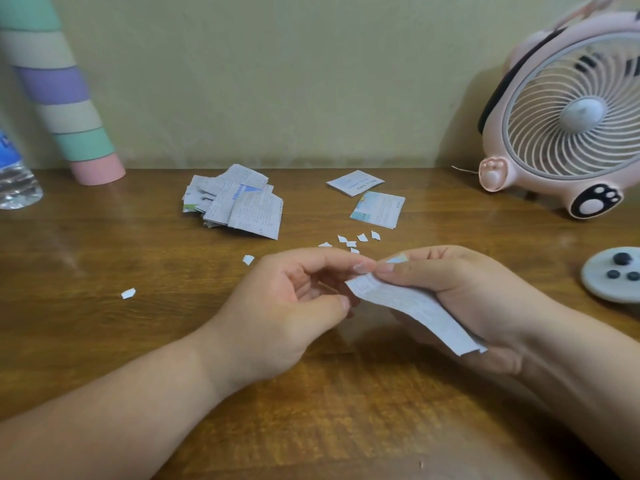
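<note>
Above the grainy wooden table (104, 341), the right hand (460, 299) grips a folded, printed paper strip (415, 311); the left hand (294, 303) seems to pinch its corner. Small torn scraps (351, 242) lie at twelve o'clock, a loose paper pile (239, 202) at eleven.

Wooden table (104, 341), against wall. On it: pile of printed paper pieces (239, 202) rear centre; two folded leaflets (355, 182) just right of pile; paper scraps (351, 241) scattered nearer; striped tube (69, 109) and water bottle (15, 174) rear left; pink fan (568, 133) and grey disc (609, 289) right.
</note>
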Tool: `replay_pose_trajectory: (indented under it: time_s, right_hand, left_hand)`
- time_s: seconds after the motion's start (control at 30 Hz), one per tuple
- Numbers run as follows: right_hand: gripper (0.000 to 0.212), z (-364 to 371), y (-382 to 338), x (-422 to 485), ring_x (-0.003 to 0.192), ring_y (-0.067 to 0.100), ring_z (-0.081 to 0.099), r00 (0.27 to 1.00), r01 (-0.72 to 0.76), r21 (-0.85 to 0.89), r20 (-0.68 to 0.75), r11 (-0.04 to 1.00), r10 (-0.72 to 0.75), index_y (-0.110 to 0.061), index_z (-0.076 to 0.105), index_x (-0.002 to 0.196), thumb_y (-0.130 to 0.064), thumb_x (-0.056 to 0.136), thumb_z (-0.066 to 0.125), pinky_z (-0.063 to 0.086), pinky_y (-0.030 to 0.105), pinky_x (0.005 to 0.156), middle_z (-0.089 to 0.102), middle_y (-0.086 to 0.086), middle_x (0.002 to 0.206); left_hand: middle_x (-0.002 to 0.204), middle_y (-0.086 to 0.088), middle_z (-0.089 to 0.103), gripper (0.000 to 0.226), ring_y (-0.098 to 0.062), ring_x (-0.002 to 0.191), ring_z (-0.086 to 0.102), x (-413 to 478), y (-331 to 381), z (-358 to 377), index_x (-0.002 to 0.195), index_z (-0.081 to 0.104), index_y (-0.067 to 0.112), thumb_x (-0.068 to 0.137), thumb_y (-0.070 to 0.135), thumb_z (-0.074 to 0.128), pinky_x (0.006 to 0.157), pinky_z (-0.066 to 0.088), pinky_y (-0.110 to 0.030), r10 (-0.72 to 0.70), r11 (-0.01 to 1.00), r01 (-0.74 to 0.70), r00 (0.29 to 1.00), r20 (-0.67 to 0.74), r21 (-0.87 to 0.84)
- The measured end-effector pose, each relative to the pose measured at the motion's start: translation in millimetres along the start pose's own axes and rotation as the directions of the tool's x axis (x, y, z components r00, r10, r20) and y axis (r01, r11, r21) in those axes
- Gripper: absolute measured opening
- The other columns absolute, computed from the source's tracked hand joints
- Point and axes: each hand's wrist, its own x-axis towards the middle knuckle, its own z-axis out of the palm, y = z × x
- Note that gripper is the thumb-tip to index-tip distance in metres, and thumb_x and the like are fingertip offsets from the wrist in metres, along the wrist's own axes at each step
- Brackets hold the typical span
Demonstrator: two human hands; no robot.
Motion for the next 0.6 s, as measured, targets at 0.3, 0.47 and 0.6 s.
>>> replay_pose_trajectory:
  time_s: [0.3,0.47,0.6]
  right_hand:
    - [0.018,8.5,-5.1,-4.9,0.032,0.012,0.056,0.998,-0.042,0.042,0.047,0.998,0.04,0.012,0.064,0.099,0.0,0.097,0.051,0.041,0.016,0.03,0.059,0.011,0.047]
    - [0.018,5.1,-4.5,-2.8,0.029,0.009,0.05,0.996,-0.073,-0.017,0.042,0.997,0.073,0.008,0.064,0.097,-0.003,0.098,0.051,0.035,0.015,0.027,0.055,0.006,0.044]
    - [0.016,2.1,-2.5,0.4,0.031,0.007,0.042,0.997,-0.074,-0.063,0.027,0.995,0.076,0.004,0.066,0.093,-0.007,0.095,0.054,0.03,0.015,0.027,0.049,0.004,0.047]
  left_hand:
    - [0.108,-0.006,0.076,0.026,-0.019,0.105,0.07,1.2,-4.5,-1.1,0.103,0.076,0.013,0.082,0.001,0.067,0.09,0.056,-0.029,0.054,0.998,-0.054,0.999,0.0,0.033]
    - [0.1,0.004,0.076,0.023,-0.012,0.096,0.07,1.8,-2.4,0.5,0.102,0.076,0.012,0.082,0.004,0.069,0.085,0.053,-0.024,0.058,0.998,-0.059,0.998,0.013,0.036]
    - [0.092,0.008,0.074,0.021,-0.01,0.084,0.068,2.1,-3.6,1.6,0.099,0.077,0.013,0.082,0.005,0.069,0.082,0.052,-0.024,0.073,0.996,-0.073,0.997,-0.005,0.059]
